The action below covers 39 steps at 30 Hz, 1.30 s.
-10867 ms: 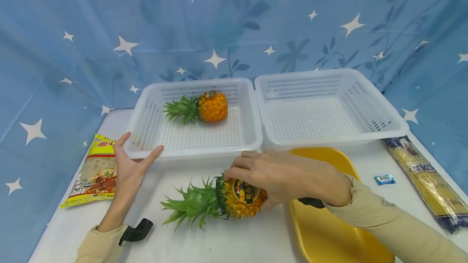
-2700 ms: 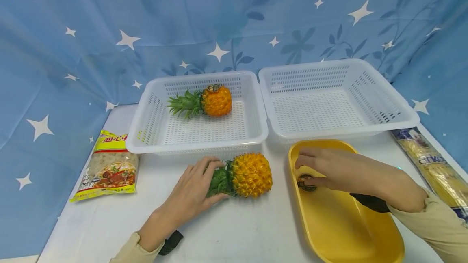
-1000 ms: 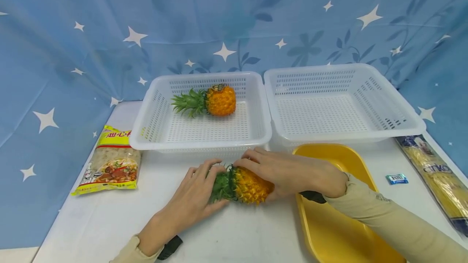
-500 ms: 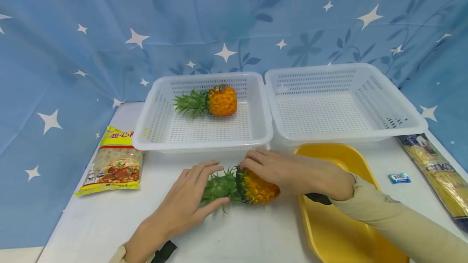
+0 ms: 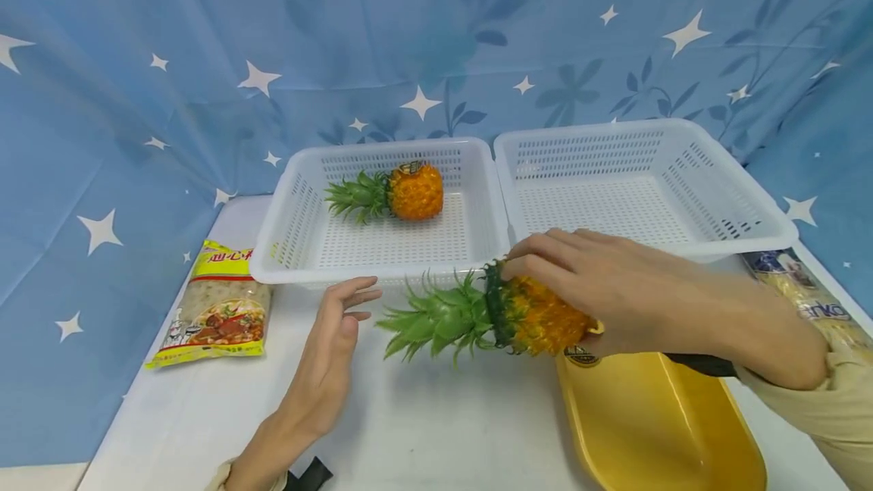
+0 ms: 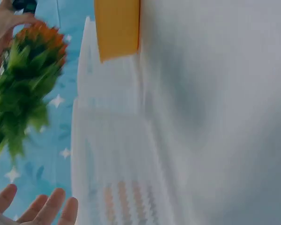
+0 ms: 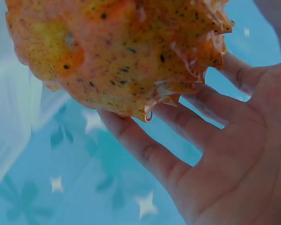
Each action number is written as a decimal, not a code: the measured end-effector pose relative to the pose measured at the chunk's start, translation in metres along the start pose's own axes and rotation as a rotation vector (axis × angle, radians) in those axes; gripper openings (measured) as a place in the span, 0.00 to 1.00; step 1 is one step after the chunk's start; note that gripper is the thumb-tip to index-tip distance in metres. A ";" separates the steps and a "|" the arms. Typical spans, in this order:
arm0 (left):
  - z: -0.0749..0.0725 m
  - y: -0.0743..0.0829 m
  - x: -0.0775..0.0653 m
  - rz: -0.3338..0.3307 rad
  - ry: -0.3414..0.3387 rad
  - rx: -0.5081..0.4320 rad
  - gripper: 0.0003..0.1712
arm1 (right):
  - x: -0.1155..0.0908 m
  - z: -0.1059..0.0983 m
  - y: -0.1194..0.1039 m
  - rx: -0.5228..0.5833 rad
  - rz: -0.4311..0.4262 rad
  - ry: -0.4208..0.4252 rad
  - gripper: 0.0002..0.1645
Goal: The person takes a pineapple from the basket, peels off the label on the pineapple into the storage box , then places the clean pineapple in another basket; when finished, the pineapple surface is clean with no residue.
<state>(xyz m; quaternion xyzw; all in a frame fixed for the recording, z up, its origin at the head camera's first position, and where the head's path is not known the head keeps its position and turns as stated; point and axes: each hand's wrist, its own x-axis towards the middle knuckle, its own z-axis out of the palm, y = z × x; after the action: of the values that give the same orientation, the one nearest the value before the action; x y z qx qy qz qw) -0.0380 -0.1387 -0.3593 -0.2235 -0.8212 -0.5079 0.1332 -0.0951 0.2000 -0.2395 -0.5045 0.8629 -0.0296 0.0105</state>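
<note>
My right hand (image 5: pixel 621 294) grips a small pineapple (image 5: pixel 539 317) round its orange body, raised above the table in front of the two baskets. Its green leaves point left. In the right wrist view the fingers curl against the bumpy underside of the pineapple (image 7: pixel 117 56). My left hand (image 5: pixel 323 370) is apart from it, left of the leaf tips, fingers loosely extended and holding nothing. A second pineapple (image 5: pixel 416 193) lies on its side in the left white basket (image 5: pixel 368 271), leaves to the left.
A second white basket (image 5: pixel 600 211) stands at the right. In front of it is a yellow tub (image 5: pixel 648 415) with a dark round label (image 5: pixel 582 357) inside. A bag of food (image 5: pixel 221 305) lies at the left, a pasta pack (image 5: pixel 791 279) at the far right.
The right hand has lifted the pineapple off the table and moved it up and right. The left hand has let go of the leaves and drawn back left.
</note>
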 end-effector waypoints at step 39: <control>0.186 0.009 0.094 -0.294 -0.206 -0.195 0.51 | -0.106 0.038 0.173 -0.003 0.501 0.361 0.71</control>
<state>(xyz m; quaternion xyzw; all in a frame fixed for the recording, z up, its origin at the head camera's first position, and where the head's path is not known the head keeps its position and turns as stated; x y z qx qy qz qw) -0.1135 0.0523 -0.3939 -0.1639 -0.8011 -0.5735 -0.0492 -0.1912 0.3756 -0.2895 -0.2625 0.9484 -0.1138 -0.1367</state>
